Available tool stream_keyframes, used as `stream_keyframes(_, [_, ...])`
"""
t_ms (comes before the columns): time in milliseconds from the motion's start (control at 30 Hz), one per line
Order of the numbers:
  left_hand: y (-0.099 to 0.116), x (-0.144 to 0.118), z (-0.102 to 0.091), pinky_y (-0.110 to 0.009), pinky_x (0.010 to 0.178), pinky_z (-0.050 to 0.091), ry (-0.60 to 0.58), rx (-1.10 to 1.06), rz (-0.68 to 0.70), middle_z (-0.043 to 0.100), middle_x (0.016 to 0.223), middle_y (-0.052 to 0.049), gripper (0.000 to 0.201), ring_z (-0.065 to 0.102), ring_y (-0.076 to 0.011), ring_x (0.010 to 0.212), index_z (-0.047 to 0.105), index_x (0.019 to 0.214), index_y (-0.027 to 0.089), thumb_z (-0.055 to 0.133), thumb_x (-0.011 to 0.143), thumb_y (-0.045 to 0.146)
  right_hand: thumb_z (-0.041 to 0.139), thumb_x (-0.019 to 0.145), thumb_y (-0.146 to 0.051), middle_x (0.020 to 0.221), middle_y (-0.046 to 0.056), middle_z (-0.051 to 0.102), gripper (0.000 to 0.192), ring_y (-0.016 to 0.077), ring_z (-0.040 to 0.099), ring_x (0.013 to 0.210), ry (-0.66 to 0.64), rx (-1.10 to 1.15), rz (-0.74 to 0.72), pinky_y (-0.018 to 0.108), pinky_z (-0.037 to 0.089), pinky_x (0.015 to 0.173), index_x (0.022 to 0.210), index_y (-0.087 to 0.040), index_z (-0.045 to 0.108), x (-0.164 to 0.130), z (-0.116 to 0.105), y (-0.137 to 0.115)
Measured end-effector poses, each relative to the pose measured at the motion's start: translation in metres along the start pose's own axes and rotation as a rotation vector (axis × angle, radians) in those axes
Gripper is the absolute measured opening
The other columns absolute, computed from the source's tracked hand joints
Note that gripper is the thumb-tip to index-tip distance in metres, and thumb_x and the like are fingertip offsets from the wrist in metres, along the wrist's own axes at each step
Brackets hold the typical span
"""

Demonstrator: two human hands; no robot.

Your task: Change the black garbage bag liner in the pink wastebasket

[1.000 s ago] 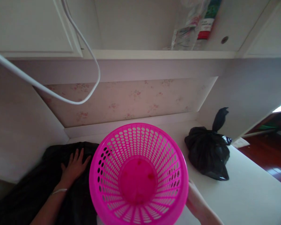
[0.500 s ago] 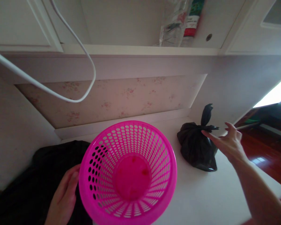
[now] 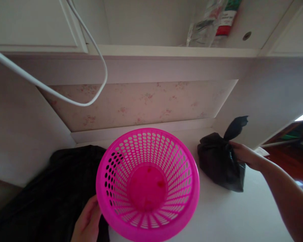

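Note:
A bright pink perforated plastic basket (image 3: pixel 147 223) is in the middle, its open top facing me, with some reddish marks on its floor. My left hand (image 3: pixel 89 220) is at the basket's left side, fingers closed against the outer wall under the rim; the fingertips are hidden behind it. On the right, a tied black plastic bag (image 3: pixel 218 164) sits on the white surface, its knotted end sticking up. My right hand (image 3: pixel 243 155) grips this bag just below the knot, and its fingertips are partly hidden by the plastic.
A large heap of black plastic (image 3: pixel 47 198) lies at the left on the white tabletop (image 3: pixel 217 215). A white cable (image 3: pixel 73 101) hangs in a loop before the open shelf (image 3: pixel 171 52). A clear package (image 3: pixel 203 32) and a red-labelled bottle (image 3: pixel 224 25) stand on it.
My right hand has gone from reaching with spread fingers at the knot to gripping the small bag, whose top now leans right. The whole view has shifted slightly.

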State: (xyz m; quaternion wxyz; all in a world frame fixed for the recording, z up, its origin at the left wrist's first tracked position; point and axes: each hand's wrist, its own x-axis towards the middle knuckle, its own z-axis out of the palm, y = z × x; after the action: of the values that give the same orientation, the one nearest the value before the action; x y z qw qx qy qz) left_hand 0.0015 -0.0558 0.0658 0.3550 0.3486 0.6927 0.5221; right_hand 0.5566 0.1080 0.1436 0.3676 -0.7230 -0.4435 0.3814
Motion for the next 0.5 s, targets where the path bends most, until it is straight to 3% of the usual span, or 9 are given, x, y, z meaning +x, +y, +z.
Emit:
stream_keyframes(267, [-0.001,-0.001,0.016,-0.043,0.095,0.059,-0.175,-0.086,-0.017,0.081,0.094,-0.006,0.051,0.072,-0.0344,0.107,0.078,0.105,0.022,0.082,0.067,0.055,0.080,0.074,-0.028,0.071,0.006,0.068,0.017,0.0166,0.058,0.063,0.093,0.144,-0.172,0.036,0.043,0.065,0.079,-0.016,0.068,-0.023,-0.003,-0.029])
stream_keyframes(400, [0.007,-0.006,0.021,-0.045,0.095,0.059,-0.140,-0.072,0.004,0.081,0.096,-0.007,0.053,0.072,-0.0348,0.108,0.077,0.104,0.022,0.080,0.068,0.060,0.078,0.081,-0.037,0.090,0.013,0.073,0.030,0.0176,0.062,0.073,0.197,0.191,-0.378,0.038,0.042,0.068,0.093,-0.011,0.072,-0.049,0.004,-0.075])
stream_keyframes(500, [0.011,-0.009,0.023,-0.044,0.103,0.055,-0.130,-0.080,0.040,0.079,0.106,-0.008,0.058,0.068,-0.0338,0.116,0.075,0.110,0.023,0.079,0.069,0.063,0.058,0.097,-0.044,0.118,0.024,0.068,0.046,0.0233,0.068,0.088,0.397,0.186,-0.470,0.040,0.044,0.069,0.120,-0.006,0.067,-0.072,0.012,-0.124])
